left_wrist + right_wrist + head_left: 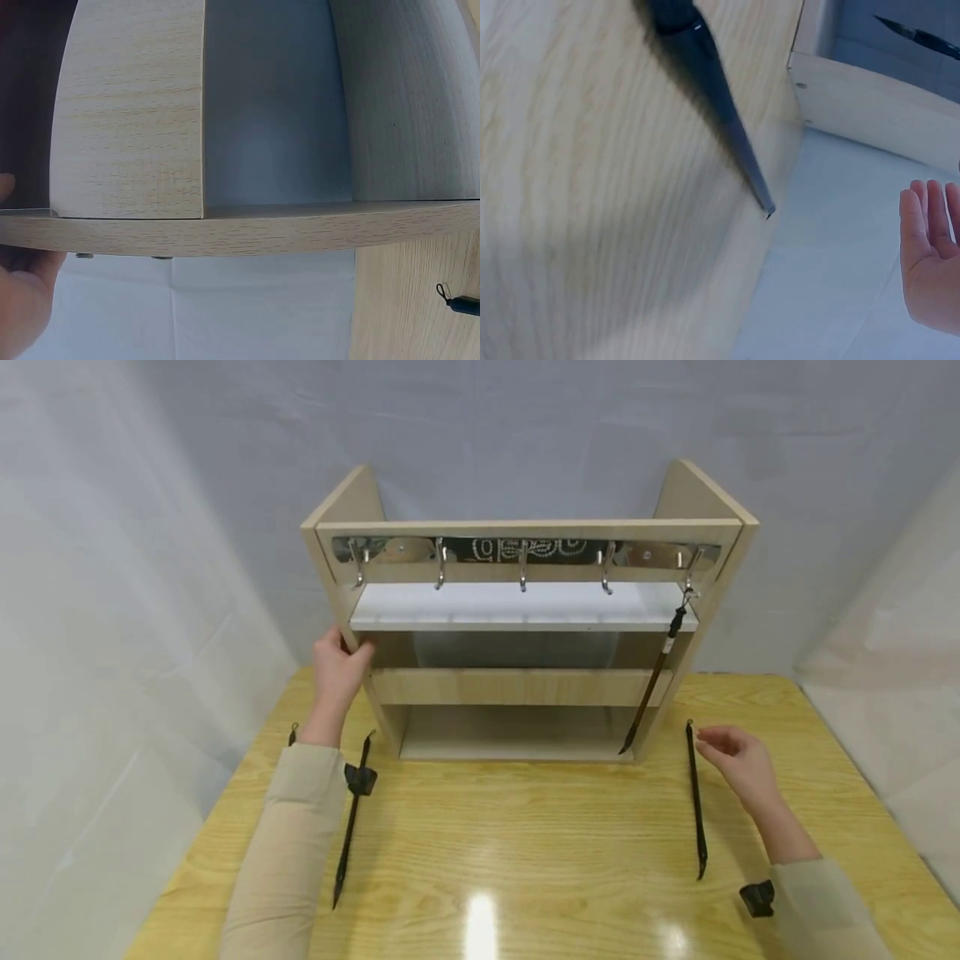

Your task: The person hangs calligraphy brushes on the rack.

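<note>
My left hand [341, 672] grips the left side panel of a wooden shelf rack [517, 687], thumb and fingers on either side of the panel edge [262, 234]. From the rack's rightmost hook hangs a calligraphy brush [651, 689] by its loop, tip down and slanting left. Another brush [695, 802] lies on the table at the right, loop end toward the back. Just right of that loop end is my right hand [742, 764], fingers loosely bent and holding nothing. In the right wrist view this hand [934, 262] appears apart from the lying brush [727, 120].
Several metal hooks [523, 564] line a shiny strip across the rack's top. Left of the rack a brush [348, 835] lies on the wooden table [525, 843]; the loop end of another [293, 735] shows beside my left sleeve. Pale curtains [862, 527] stand behind and beside the table.
</note>
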Demonstrator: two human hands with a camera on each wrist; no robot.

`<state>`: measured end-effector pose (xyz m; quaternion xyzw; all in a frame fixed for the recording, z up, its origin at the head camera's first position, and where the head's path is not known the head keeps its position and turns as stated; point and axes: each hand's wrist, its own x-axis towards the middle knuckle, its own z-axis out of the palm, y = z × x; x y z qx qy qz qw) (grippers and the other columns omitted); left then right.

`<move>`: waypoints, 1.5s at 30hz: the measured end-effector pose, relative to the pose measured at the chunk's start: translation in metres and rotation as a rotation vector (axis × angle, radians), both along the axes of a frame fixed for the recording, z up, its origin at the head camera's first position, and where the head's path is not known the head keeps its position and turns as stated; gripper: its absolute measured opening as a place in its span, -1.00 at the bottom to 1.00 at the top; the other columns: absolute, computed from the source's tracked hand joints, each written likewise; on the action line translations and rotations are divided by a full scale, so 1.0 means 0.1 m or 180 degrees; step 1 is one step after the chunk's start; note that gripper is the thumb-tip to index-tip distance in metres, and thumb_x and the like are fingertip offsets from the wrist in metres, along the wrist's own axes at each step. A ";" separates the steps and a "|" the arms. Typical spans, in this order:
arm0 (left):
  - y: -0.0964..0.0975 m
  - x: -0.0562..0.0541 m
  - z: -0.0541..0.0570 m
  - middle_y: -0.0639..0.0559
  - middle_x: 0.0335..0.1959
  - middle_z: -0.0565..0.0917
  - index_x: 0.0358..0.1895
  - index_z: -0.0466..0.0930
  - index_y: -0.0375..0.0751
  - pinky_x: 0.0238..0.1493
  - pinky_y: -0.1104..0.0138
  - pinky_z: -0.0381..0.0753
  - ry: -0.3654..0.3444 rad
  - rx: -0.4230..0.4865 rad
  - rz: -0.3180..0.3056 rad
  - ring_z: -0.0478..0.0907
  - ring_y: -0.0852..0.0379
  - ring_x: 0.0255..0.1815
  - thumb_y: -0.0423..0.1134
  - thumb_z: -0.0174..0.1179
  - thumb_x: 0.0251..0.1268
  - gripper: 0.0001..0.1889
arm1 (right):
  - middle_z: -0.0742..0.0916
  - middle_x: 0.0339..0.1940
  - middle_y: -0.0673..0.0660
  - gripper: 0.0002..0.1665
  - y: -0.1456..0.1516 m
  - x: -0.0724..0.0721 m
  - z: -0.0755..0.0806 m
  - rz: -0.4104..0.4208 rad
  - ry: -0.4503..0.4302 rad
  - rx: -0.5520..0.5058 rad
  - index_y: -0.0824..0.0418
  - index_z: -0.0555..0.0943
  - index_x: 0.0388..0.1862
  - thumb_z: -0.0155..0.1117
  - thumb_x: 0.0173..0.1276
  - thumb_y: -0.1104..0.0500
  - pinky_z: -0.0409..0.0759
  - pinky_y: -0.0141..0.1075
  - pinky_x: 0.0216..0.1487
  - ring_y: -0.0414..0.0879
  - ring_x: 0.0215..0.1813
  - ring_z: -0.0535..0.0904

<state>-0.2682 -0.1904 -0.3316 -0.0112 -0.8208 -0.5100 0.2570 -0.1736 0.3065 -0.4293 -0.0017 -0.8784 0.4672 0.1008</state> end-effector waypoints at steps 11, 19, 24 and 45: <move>-0.01 0.03 0.01 -0.27 -0.36 0.57 -0.15 0.49 -0.42 -0.52 0.40 0.42 -0.0060 -0.0038 -0.0079 0.43 0.06 -0.48 -0.34 0.11 0.12 -0.75 | 0.54 -0.10 0.42 -0.57 0.14 -0.04 -0.13 0.0012 -0.0081 0.0192 0.50 0.42 -0.01 0.09 0.29 0.17 0.42 -0.61 -0.34 -0.57 -0.31 0.33; -0.01 0.05 0.03 -0.29 -0.33 0.57 -0.10 0.47 -0.41 -0.49 0.37 0.44 -0.0128 -0.0077 -0.0134 0.45 0.02 -0.44 -0.31 0.09 0.15 -0.72 | 0.56 -0.13 0.40 -0.59 0.22 -0.08 -0.26 -0.0025 -0.0245 0.0519 0.49 0.44 -0.03 0.09 0.28 0.17 0.47 -0.50 -0.38 -0.02 -0.20 0.48; -0.03 0.04 0.01 -0.28 -0.32 0.58 -0.08 0.47 -0.39 -0.50 0.37 0.44 -0.0130 -0.0076 -0.0169 0.45 0.02 -0.43 -0.31 0.08 0.17 -0.72 | 0.58 -0.20 0.39 -0.60 0.23 -0.09 -0.33 -0.0022 -0.0344 0.0624 0.50 0.44 -0.05 0.09 0.28 0.19 0.51 -0.33 -0.39 0.18 -0.19 0.48; -0.08 0.02 -0.01 -0.24 -0.44 0.56 -0.13 0.50 -0.40 -0.60 0.42 0.36 0.0048 -0.0172 -0.0249 0.39 0.09 -0.55 -0.31 0.08 0.16 -0.74 | 0.58 -0.24 0.44 -0.59 0.25 -0.19 -0.50 0.0104 -0.0668 0.0811 0.58 0.43 -0.13 0.11 0.21 0.22 0.54 -0.18 -0.37 0.25 -0.21 0.51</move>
